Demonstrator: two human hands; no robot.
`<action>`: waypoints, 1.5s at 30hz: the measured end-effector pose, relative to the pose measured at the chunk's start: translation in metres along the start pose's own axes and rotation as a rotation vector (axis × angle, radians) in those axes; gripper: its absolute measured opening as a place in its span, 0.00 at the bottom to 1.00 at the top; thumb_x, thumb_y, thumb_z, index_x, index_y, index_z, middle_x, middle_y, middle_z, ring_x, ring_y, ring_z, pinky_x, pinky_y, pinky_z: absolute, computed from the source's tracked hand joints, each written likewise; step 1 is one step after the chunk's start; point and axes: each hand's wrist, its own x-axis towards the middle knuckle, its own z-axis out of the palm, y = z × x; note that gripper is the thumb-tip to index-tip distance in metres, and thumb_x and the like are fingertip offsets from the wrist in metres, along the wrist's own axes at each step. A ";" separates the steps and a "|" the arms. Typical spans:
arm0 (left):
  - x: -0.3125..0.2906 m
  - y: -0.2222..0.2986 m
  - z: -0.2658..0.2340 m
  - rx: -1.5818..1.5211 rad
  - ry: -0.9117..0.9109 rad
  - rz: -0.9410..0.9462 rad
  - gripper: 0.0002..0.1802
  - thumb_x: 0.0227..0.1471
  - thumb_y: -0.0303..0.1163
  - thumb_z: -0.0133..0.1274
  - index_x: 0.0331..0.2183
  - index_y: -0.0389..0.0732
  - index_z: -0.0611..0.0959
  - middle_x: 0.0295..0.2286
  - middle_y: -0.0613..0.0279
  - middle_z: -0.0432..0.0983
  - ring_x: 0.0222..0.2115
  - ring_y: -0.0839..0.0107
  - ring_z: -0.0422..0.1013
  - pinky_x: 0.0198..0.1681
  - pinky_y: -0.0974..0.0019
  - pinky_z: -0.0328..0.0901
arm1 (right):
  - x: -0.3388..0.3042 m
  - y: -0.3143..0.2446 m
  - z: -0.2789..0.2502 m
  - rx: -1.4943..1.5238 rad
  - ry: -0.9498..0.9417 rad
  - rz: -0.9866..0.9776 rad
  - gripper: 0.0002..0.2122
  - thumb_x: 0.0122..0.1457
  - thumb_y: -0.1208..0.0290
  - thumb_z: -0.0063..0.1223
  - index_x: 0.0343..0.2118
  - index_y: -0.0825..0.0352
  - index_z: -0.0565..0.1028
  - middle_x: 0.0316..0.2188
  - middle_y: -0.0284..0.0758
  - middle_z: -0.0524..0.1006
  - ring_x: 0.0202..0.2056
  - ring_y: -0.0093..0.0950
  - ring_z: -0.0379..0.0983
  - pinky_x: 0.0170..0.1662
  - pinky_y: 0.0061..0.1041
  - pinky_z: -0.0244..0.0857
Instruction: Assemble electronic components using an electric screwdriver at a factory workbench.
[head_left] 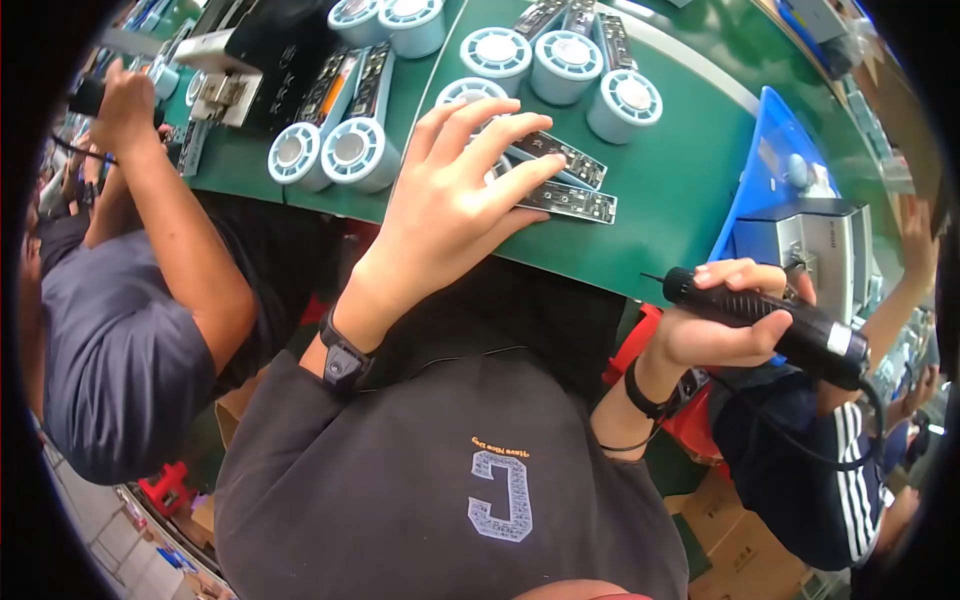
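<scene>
My left hand (450, 205) is spread over two light-blue parts with long handles and exposed circuit boards, fingers stretched and apart. The nearer circuit-board handle (585, 204) sticks out beside my thumb, and the farther handle (578, 163) lies just beyond my fingertips. My palm hides most of their round ends, so I cannot tell how firmly the fingers touch them. Off the table's near edge, my right hand (725, 335) is wrapped round a black corded electric screwdriver (828, 348). Its thin bit points left, apart from the parts.
Several similar round-headed parts (567, 65) stand farther back on the green table (680, 180). Two more (355, 150) are at left, near a black-and-silver machine (265, 75). On the right are a blue bin (765, 150) and another machine (815, 240). Co-workers sit on both sides.
</scene>
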 end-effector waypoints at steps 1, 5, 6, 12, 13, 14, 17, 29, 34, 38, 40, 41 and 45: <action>0.004 0.001 -0.001 0.011 -0.053 0.001 0.29 0.40 0.32 0.74 0.49 0.51 0.88 0.53 0.67 0.80 0.58 0.59 0.71 0.64 0.48 0.61 | 0.000 0.000 0.003 -0.010 0.018 -0.001 0.27 0.73 0.46 0.41 0.56 0.71 0.62 0.24 0.37 0.71 0.17 0.27 0.68 0.21 0.24 0.66; 0.017 0.009 -0.006 0.061 -0.222 -0.010 0.33 0.40 0.31 0.74 0.52 0.53 0.87 0.55 0.67 0.79 0.60 0.60 0.70 0.67 0.46 0.58 | 0.009 -0.003 0.007 -0.068 -0.044 -0.028 0.28 0.73 0.49 0.42 0.58 0.74 0.59 0.25 0.39 0.71 0.17 0.27 0.68 0.21 0.25 0.68; 0.018 0.009 -0.008 0.078 -0.260 -0.025 0.34 0.40 0.31 0.74 0.53 0.53 0.86 0.56 0.67 0.78 0.60 0.60 0.70 0.67 0.45 0.57 | 0.009 0.000 0.006 -0.052 -0.061 -0.035 0.28 0.73 0.50 0.43 0.58 0.74 0.59 0.25 0.39 0.71 0.17 0.27 0.68 0.21 0.25 0.68; 0.013 0.003 -0.022 0.154 -0.313 -0.099 0.33 0.42 0.31 0.74 0.53 0.54 0.86 0.54 0.65 0.78 0.59 0.61 0.70 0.67 0.41 0.56 | 0.006 0.006 -0.004 0.073 -0.030 0.000 0.28 0.72 0.51 0.47 0.59 0.74 0.60 0.25 0.39 0.70 0.16 0.28 0.67 0.20 0.26 0.66; 0.011 -0.001 -0.019 0.187 -0.280 -0.128 0.34 0.41 0.31 0.74 0.54 0.54 0.86 0.54 0.64 0.78 0.59 0.60 0.70 0.66 0.41 0.57 | 0.005 0.004 -0.004 0.079 -0.023 0.018 0.28 0.72 0.51 0.47 0.59 0.74 0.60 0.25 0.39 0.70 0.16 0.28 0.67 0.20 0.26 0.66; 0.011 -0.004 -0.017 0.220 -0.246 -0.157 0.34 0.41 0.31 0.74 0.54 0.54 0.86 0.54 0.64 0.78 0.59 0.60 0.70 0.66 0.42 0.57 | 0.008 0.001 -0.005 0.115 -0.028 0.073 0.28 0.71 0.50 0.48 0.58 0.73 0.61 0.25 0.38 0.69 0.16 0.28 0.67 0.20 0.26 0.65; 0.018 0.004 -0.015 0.199 -0.192 -0.186 0.35 0.41 0.32 0.74 0.55 0.54 0.86 0.54 0.62 0.78 0.58 0.58 0.70 0.66 0.42 0.57 | 0.024 -0.012 -0.005 0.172 -0.023 0.178 0.28 0.71 0.49 0.49 0.58 0.72 0.62 0.25 0.37 0.68 0.16 0.28 0.67 0.21 0.25 0.64; 0.094 0.038 0.063 0.179 -0.128 -0.011 0.32 0.44 0.39 0.74 0.53 0.50 0.85 0.53 0.60 0.77 0.54 0.54 0.71 0.63 0.45 0.59 | 0.061 -0.085 0.024 0.559 -0.105 0.089 0.25 0.66 0.56 0.60 0.54 0.70 0.65 0.32 0.32 0.68 0.18 0.22 0.65 0.25 0.24 0.64; 0.085 0.039 0.063 0.000 -0.119 0.040 0.27 0.45 0.36 0.73 0.48 0.46 0.85 0.48 0.61 0.76 0.54 0.53 0.71 0.62 0.43 0.60 | 0.061 -0.067 0.033 0.579 -0.074 -0.017 0.23 0.66 0.58 0.58 0.53 0.70 0.65 0.32 0.32 0.68 0.18 0.23 0.64 0.26 0.26 0.64; 0.058 0.045 0.063 -0.182 -0.115 0.070 0.21 0.44 0.30 0.72 0.43 0.45 0.86 0.44 0.63 0.77 0.50 0.55 0.73 0.54 0.49 0.68 | 0.059 -0.069 0.030 0.581 -0.065 -0.043 0.21 0.66 0.59 0.56 0.52 0.70 0.65 0.31 0.32 0.68 0.18 0.23 0.64 0.26 0.27 0.64; 0.048 0.044 0.065 -0.257 -0.115 0.067 0.20 0.44 0.27 0.72 0.42 0.45 0.86 0.42 0.63 0.77 0.48 0.55 0.74 0.51 0.51 0.71 | 0.057 -0.072 0.028 0.567 -0.069 -0.040 0.21 0.66 0.60 0.55 0.51 0.70 0.65 0.31 0.32 0.68 0.18 0.23 0.63 0.27 0.27 0.63; 0.043 0.042 0.064 -0.239 -0.074 0.066 0.19 0.44 0.26 0.71 0.41 0.45 0.87 0.42 0.64 0.78 0.46 0.56 0.74 0.48 0.53 0.72 | 0.054 -0.078 0.024 0.566 -0.091 -0.023 0.20 0.66 0.60 0.55 0.51 0.70 0.65 0.31 0.32 0.68 0.18 0.23 0.63 0.27 0.28 0.63; 0.044 0.038 0.073 -0.241 0.049 0.067 0.18 0.44 0.23 0.70 0.40 0.45 0.88 0.40 0.65 0.79 0.43 0.57 0.76 0.41 0.58 0.74 | 0.063 -0.086 0.024 0.521 -0.152 -0.039 0.19 0.67 0.62 0.53 0.51 0.70 0.65 0.31 0.32 0.67 0.18 0.23 0.62 0.27 0.29 0.63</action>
